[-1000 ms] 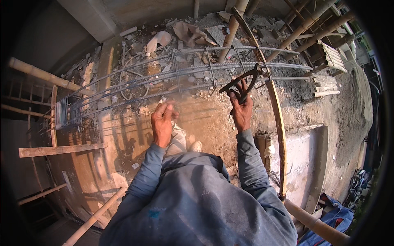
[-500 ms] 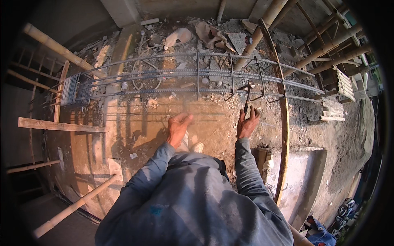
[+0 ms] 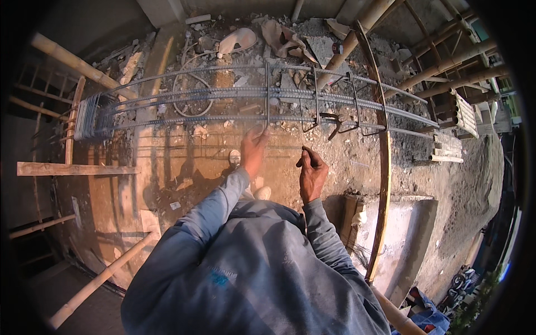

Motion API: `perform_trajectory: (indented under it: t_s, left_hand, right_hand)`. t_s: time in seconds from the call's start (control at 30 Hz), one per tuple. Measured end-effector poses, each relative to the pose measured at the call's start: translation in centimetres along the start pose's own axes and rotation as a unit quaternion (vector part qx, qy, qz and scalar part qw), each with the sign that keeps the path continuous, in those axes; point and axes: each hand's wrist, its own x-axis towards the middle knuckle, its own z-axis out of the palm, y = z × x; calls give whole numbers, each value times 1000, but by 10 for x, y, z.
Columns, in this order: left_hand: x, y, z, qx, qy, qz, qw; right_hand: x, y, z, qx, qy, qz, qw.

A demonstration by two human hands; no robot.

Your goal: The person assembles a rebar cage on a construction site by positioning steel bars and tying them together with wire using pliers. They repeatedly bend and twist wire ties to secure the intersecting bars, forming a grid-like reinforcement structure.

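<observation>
My left hand (image 3: 254, 149) reaches up to the lower end of a thin steel stirrup (image 3: 267, 92) on the rebar cage. Its fingers are smeared by motion, so their grip on the stirrup cannot be made out. Below the cage, my right hand (image 3: 314, 176) is closed, with thumb and fingertips pinched together. Whatever it pinches is too small to name. Dark pincers (image 3: 335, 125) hang at the lower ribbed bar, apart from my right hand. Long ribbed bars (image 3: 234, 95) run across in front of me, with further stirrups (image 3: 355, 100) toward the right.
Bunched stirrups (image 3: 88, 118) sit at the cage's left end. A wooden strip (image 3: 385, 184) crosses on the right, and bamboo poles (image 3: 84, 66) slant in at both sides. Rubble and a coiled hose (image 3: 192, 95) lie beyond the bars. A pale concrete block (image 3: 399, 234) stands at lower right.
My right hand has let go of the pincers and moved left and down; the pincers now hang at the bar. My left hand has moved up and right to the stirrup.
</observation>
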Motion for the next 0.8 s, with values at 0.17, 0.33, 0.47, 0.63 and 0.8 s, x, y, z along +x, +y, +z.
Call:
perform_trajectory:
  t_s: [0.17, 0.33, 0.47, 0.63, 0.8]
  left_hand:
    - [45, -26, 9, -82, -13, 78, 994]
    - [56, -49, 5, -103, -19, 80, 991]
    - [60, -59, 2, -107, -22, 79, 991]
    - [63, -57, -1, -96, -27, 58, 993]
    - [55, -41, -18, -73, -30, 68, 995]
  right_hand:
    - [34, -11, 16, -156, 27, -78, 984]
    - [62, -32, 39, -384, 39, -119, 915]
    - [78, -46, 52, -455, 10, -150, 878]
    - [82, -49, 64, -509, -61, -179, 840]
    - [87, -40, 74, -524, -114, -222, 814]
